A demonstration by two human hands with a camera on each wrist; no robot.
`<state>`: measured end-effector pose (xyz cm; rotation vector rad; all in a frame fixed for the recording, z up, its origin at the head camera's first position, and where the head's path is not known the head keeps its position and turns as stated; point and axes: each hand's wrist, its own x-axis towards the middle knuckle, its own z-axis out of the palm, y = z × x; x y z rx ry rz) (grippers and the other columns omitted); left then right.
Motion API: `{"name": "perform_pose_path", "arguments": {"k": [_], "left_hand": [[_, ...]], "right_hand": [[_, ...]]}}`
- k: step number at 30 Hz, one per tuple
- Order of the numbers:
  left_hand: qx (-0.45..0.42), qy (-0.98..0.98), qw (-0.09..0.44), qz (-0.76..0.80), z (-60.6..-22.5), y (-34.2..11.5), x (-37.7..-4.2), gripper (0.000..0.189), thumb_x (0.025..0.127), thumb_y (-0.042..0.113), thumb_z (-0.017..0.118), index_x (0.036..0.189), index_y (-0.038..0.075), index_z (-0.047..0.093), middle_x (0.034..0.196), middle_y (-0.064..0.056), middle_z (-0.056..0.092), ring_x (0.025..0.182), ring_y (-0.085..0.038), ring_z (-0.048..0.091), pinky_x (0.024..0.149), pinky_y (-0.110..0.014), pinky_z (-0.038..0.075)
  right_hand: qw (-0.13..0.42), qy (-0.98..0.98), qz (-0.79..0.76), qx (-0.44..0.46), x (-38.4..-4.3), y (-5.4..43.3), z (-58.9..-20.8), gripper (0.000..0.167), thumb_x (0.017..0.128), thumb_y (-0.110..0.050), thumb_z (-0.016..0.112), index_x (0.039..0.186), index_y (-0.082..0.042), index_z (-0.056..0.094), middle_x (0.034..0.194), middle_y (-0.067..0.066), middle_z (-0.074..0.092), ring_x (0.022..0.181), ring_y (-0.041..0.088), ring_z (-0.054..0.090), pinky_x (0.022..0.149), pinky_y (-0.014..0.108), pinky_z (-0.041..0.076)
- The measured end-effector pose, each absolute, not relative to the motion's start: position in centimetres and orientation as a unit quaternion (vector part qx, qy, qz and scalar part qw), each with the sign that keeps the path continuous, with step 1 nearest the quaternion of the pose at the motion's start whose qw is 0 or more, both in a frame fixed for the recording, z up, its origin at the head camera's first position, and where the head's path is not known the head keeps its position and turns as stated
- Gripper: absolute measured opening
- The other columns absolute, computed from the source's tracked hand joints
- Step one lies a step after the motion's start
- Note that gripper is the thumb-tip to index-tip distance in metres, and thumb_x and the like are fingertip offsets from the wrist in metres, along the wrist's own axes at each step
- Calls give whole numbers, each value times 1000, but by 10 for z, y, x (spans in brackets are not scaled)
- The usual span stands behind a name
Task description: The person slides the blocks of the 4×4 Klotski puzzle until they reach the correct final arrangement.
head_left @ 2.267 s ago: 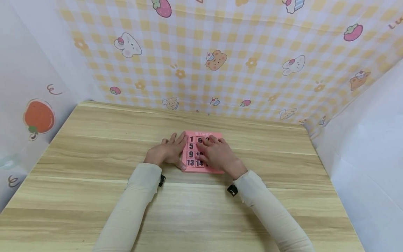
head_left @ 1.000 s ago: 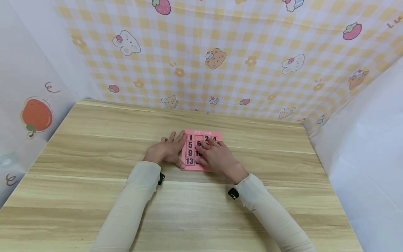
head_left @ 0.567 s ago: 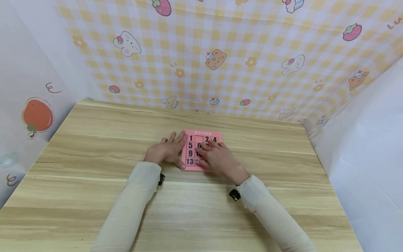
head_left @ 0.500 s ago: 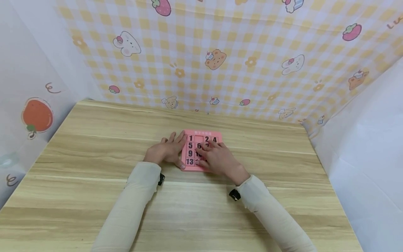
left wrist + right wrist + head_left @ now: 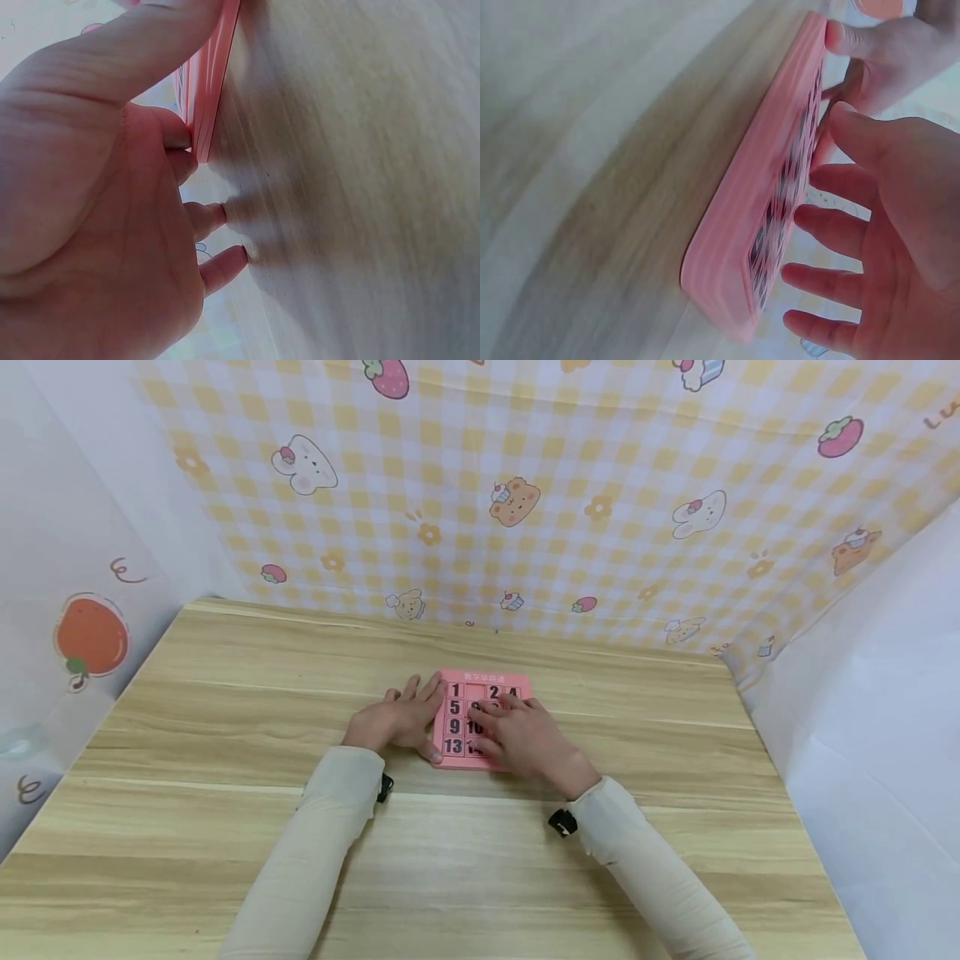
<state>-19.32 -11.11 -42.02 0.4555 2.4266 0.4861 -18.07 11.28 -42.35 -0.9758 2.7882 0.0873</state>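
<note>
A pink number sliding puzzle (image 5: pixel 476 762) lies flat on the wooden table. Its top row shows 1, a gap, then 2 and 4; 5, 9 and 13 run down the left column. My left hand (image 5: pixel 395 724) braces the puzzle's left side, fingers spread, thumb at the near left corner and index finger near the far one. Over the right part of the board lies my right hand (image 5: pixel 531 737), its fingers extended over the tiles and covering several of them. In the right wrist view, those fingertips (image 5: pixel 810 217) are right at the numbered face.
The wooden table (image 5: pixel 450 868) stretches around the puzzle on all sides. Behind it hangs a yellow checked cloth (image 5: pixel 465 493) with cartoon prints. White sheets line the left side (image 5: pixel 67 510) and the right side (image 5: pixel 870 718).
The 6 tile has slid from the top row down one row, leaving a gap between 1 and 2. My right hand has moved slightly right and nearer; my left hand stays at the edge.
</note>
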Motion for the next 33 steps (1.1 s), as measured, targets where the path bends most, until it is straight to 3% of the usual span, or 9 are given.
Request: {"name": "perform_pose_path", "arguments": {"k": [13,33], "left_hand": [[174,916,310,188,-421,-112,-193,122,78,43,80,159,9,-4,165,-7,-19,151,-36,-18,123,-55,-1],[177,915,313,183,-421,-111,-195,123,78,43,80,158,7,-6,165,-9,-19,150,-38,-18,122,-56,-2]], "right_hand": [[92,953,57,-284,-197,126,-427,60,102,-57,39,153,-26,40,160,3,35,147,36,30,115,58,32],[76,949,60,-299,-201,122,-428,58,102,-55,41,152,-25,42,157,4,40,144,33,36,110,56,38]]}}
